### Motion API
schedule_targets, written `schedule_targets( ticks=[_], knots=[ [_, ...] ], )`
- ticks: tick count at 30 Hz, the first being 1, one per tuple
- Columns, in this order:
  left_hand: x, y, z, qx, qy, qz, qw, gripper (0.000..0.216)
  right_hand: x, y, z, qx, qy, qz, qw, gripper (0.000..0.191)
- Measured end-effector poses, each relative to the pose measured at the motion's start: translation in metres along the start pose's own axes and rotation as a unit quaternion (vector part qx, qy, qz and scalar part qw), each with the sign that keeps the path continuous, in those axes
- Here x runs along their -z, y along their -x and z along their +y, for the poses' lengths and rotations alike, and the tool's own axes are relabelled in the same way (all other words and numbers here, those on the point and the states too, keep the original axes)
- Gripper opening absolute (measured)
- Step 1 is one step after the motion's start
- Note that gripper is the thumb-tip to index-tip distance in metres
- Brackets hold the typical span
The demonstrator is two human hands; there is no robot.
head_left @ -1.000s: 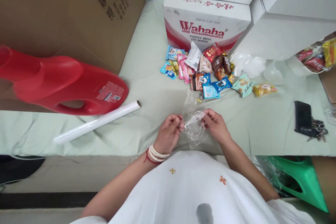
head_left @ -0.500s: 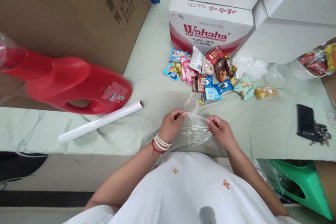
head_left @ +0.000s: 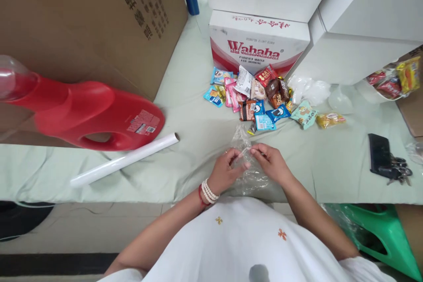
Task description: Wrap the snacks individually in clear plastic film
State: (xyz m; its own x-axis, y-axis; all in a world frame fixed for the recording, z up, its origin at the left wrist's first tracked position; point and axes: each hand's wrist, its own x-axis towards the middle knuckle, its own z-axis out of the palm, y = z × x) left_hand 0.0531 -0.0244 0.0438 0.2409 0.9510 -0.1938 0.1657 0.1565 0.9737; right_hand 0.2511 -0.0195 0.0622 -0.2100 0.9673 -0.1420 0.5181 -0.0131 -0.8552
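**Clear plastic bag [head_left: 254, 183] between your hands, its outline hard to trace**

Your right hand [head_left: 272, 163] pinches a fold of it between thumb and forefinger. Your left hand [head_left: 223, 172] covers part of it, thumb apart from forefinger; whether it grips film, you cannot tell. Beyond the bag, snack packets [head_left: 244, 81] overlap, some partly hidden, so their total stays uncertain. The left edge cuts off one red jug [head_left: 79, 108]. You have one white roll [head_left: 125, 161] and one Wahaha carton [head_left: 254, 48].

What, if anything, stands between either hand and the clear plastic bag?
Nothing visible: the right hand pinches the clear plastic bag, the left hand is close against it, and the wrapped snacks lie beyond.
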Motion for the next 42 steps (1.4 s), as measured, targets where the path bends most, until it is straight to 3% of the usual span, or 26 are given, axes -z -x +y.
schedule_targets(
  ticks=[3, 6, 11, 18, 21, 24, 27, 31, 36, 40, 42],
  knots=[
    [0.005, 0.0, 0.002, -0.018, -0.07, 0.009, 0.997, 0.035, -0.003, -0.009, -0.005, -0.002, 0.009, 0.027, 1.0, 0.031],
    [0.011, -0.002, 0.003, 0.0, -0.06, 0.039, 0.997, 0.046, -0.005, -0.009, -0.007, 0.031, 0.071, 0.038, 0.996, 0.031],
    [0.02, 0.001, 0.005, -0.004, -0.025, 0.12, 0.992, 0.047, -0.003, 0.007, -0.003, 0.097, 0.149, 0.071, 0.981, 0.033],
    [0.041, 0.011, -0.02, 0.031, 0.022, 0.169, 0.985, 0.046, 0.015, 0.024, 0.005, 0.092, 0.197, 0.179, 0.96, 0.025],
    [0.05, 0.013, -0.021, -0.019, -0.088, 0.164, 0.982, 0.04, 0.018, 0.02, 0.005, 0.117, 0.203, 0.171, 0.957, 0.023],
    [0.049, 0.011, -0.005, -0.117, -0.21, 0.16, 0.957, 0.065, 0.016, 0.012, 0.004, 0.142, 0.214, 0.141, 0.956, 0.025],
    [0.04, -0.003, 0.014, -0.16, -0.251, 0.132, 0.945, 0.079, 0.014, 0.008, 0.004, 0.152, 0.214, 0.107, 0.959, 0.03],
    [0.024, -0.044, 0.032, -0.18, -0.237, 0.082, 0.951, 0.059, 0.013, 0.01, 0.003, 0.155, 0.197, 0.075, 0.965, 0.035],
    [0.001, -0.1, 0.043, -0.275, -0.178, -0.113, 0.938, 0.056, 0.022, 0.022, -0.001, 0.162, 0.117, 0.034, 0.979, 0.029],
    [-0.011, -0.118, 0.037, -0.213, -0.081, -0.273, 0.935, 0.023, 0.037, 0.037, 0.002, 0.164, 0.046, 0.044, 0.984, 0.024],
    [-0.008, -0.11, 0.031, -0.149, -0.03, -0.285, 0.946, 0.033, 0.043, 0.045, 0.009, 0.127, 0.019, 0.08, 0.988, 0.023]
  ],
)
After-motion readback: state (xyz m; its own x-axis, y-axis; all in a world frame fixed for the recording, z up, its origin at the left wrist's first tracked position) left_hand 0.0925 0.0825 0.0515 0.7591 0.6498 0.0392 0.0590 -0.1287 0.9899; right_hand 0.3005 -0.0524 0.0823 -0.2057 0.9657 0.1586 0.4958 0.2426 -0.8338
